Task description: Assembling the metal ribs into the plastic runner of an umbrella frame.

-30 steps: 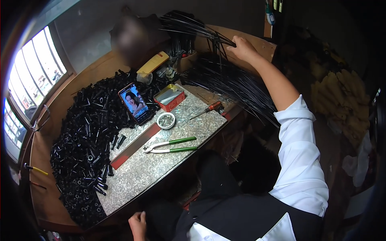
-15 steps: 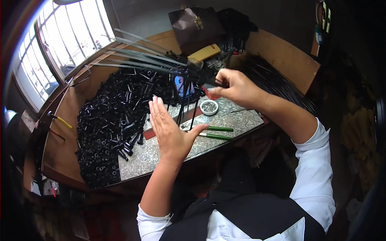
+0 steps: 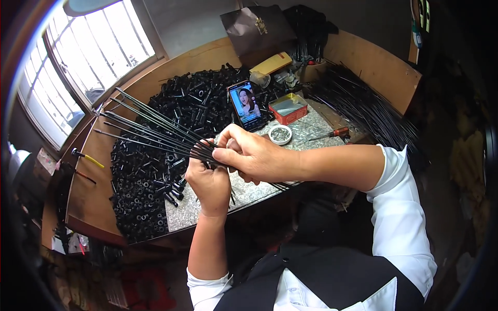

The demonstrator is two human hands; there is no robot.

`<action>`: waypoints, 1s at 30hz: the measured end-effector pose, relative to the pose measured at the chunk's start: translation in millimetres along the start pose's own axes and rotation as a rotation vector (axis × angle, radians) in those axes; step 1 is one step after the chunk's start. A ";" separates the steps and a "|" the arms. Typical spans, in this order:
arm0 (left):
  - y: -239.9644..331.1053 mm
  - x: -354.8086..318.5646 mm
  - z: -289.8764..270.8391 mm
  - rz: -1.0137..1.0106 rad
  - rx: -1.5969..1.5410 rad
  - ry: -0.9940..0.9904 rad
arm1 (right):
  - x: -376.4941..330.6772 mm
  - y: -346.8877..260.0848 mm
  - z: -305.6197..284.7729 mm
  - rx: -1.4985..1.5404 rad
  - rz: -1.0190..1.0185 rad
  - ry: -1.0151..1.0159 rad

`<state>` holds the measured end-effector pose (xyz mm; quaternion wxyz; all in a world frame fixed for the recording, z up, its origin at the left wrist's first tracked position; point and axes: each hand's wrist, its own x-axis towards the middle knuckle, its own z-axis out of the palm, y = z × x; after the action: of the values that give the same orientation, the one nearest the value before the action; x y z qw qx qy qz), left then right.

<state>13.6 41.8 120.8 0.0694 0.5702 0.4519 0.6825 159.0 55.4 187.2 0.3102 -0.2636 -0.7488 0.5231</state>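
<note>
A curved brown wooden workbench (image 3: 376, 59) spans the frame, a heap of small black cylindrical parts (image 3: 135, 199) filling its left side. In the centre, a fanned bundle of long, thin black rods (image 3: 189, 145) lies within both hands' fingers, its long axis running from upper left toward lower right. The right hand (image 3: 254, 155) is curled around it, thumb on top; the left hand (image 3: 207, 184), just beside and lower left, is closed about it too, some fingers hidden. Neither is clearly nearer. Half a second ago the left hand was spread flat and empty, the right alone holding the rods.
</note>
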 end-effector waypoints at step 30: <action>-20.9 27.9 -61.4 -0.215 -0.235 0.025 | -20.8 63.8 -188.2 -1.258 -0.155 0.788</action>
<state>-56.3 38.0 129.8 0.2027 0.4979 0.4281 0.7265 316.7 177.2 171.8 0.3823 -0.5057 -0.7566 -0.1606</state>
